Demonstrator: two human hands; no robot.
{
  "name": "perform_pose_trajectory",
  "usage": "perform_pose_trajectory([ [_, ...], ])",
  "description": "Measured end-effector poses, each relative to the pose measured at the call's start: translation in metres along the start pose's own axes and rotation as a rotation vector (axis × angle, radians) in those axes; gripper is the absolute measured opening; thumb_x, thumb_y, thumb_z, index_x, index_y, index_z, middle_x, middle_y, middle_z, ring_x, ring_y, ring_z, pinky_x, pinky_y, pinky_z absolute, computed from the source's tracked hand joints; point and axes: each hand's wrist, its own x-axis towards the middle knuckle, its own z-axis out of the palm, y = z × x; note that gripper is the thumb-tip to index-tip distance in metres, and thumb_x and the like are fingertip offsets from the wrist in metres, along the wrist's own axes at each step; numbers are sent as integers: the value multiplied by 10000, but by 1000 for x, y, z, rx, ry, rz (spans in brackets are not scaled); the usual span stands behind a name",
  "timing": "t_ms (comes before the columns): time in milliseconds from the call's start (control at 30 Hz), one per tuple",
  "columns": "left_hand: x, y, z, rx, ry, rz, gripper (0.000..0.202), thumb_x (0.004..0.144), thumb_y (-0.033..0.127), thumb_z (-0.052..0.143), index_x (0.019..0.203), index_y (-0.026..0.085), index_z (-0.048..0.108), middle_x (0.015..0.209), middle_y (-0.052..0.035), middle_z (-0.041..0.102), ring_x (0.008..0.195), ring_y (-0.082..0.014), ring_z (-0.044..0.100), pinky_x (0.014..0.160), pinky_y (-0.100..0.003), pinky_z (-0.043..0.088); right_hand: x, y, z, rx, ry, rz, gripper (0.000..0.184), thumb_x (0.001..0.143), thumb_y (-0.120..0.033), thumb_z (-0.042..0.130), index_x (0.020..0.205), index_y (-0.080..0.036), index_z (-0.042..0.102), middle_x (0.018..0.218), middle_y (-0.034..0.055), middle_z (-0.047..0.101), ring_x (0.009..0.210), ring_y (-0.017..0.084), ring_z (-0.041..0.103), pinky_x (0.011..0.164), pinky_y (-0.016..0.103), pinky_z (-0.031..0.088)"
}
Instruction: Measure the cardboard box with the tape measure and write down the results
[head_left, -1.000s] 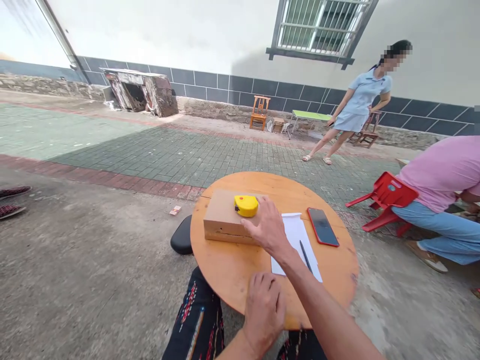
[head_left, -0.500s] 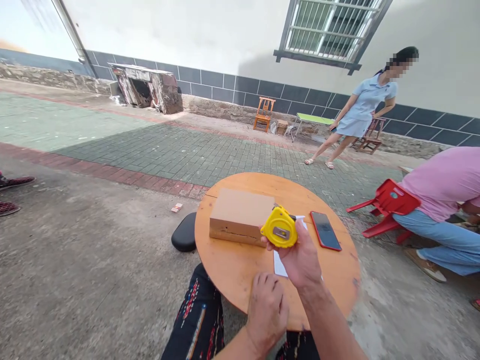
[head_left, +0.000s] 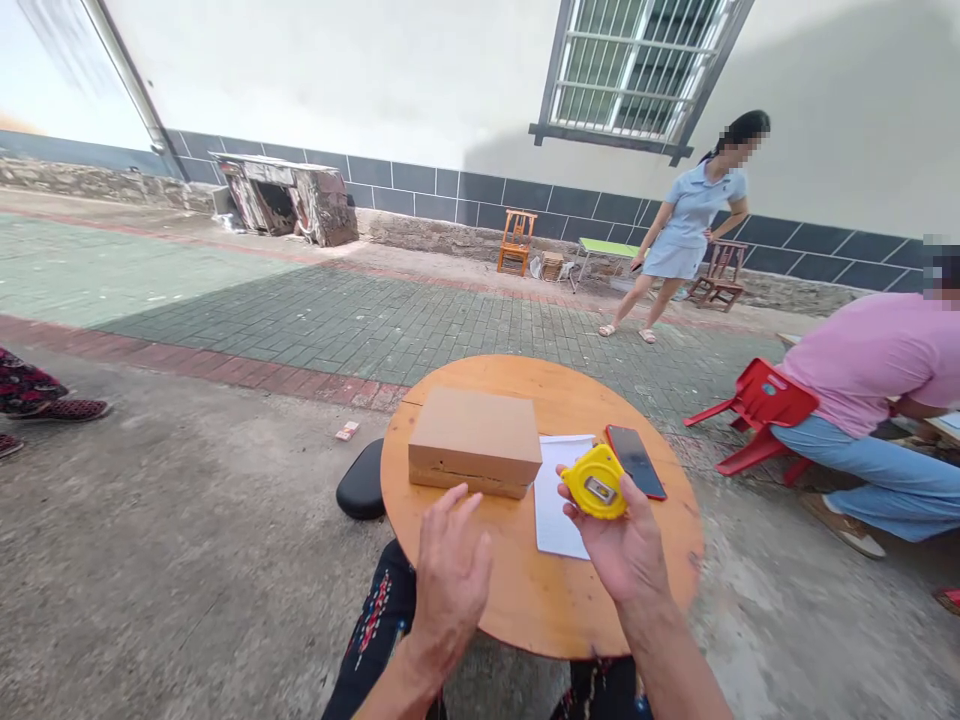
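A yellow tape measure (head_left: 598,482) is held in my right hand (head_left: 630,545), above the right part of the round wooden table (head_left: 510,590). No blade shows pulled out of its case. My left hand (head_left: 452,570) has its fingers apart, holding nothing, just in front of the closed cardboard box (head_left: 474,435); whether a fingertip touches the box I cannot tell. White paper (head_left: 559,515) lies to the right of the box, partly behind my right hand. Beyond the tape measure rests a phone with a red edge (head_left: 637,462).
A black rounded seat (head_left: 362,482) stands by the table's left edge. To the right, a person in a pink top (head_left: 877,350) sits on a red plastic chair (head_left: 772,400). Another person in light blue (head_left: 694,215) stands beyond the table, near a green folding table (head_left: 609,247).
My left hand has moved left toward the box, its curled fingers now spread. My right hand has shifted right and slightly down with the tape measure, uncovering more of the paper.
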Motion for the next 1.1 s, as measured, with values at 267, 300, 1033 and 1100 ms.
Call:
perform_pose_trajectory([
  [267, 107, -66, -30, -326, -35, -540, 516, 847, 422, 530, 1267, 124, 551, 1263, -141, 607, 1184, -304, 543, 996, -425, 433, 64, 15, 22, -70, 128, -101, 365, 731, -465, 668, 1039, -272, 630, 881, -45, 739, 818, 196, 713, 679, 297, 505],
  [300, 108, -67, -29, -355, -66, -522, 487, 843, 415, 523, 1227, 123, 585, 1197, -126, 650, 1125, -295, 585, 953, -406, 467, 65, 16, 23, -79, 117, -98, 359, 734, -465, 662, 1030, -264, 633, 878, -40, 742, 818, 196, 711, 695, 309, 511],
  [1033, -9, -76, -32, -283, 78, -564, 609, 830, 465, 581, 1351, 179, 451, 1313, -121, 569, 1204, -273, 538, 1029, -403, 419, -18, 37, -23, 131, 7, -61, 466, 768, -402, 710, 1209, -277, 621, 1024, 37, 743, 977, 232, 689, 814, 406, 565],
  [1100, -16, -66, -41, -169, 152, -508, 577, 829, 452, 572, 1331, 187, 471, 1309, -115, 560, 1202, -269, 529, 1037, -403, 406, -27, 31, -30, 67, -13, -36, 490, 750, -422, 721, 1205, -267, 626, 1024, 61, 740, 976, 261, 689, 730, 385, 579],
])
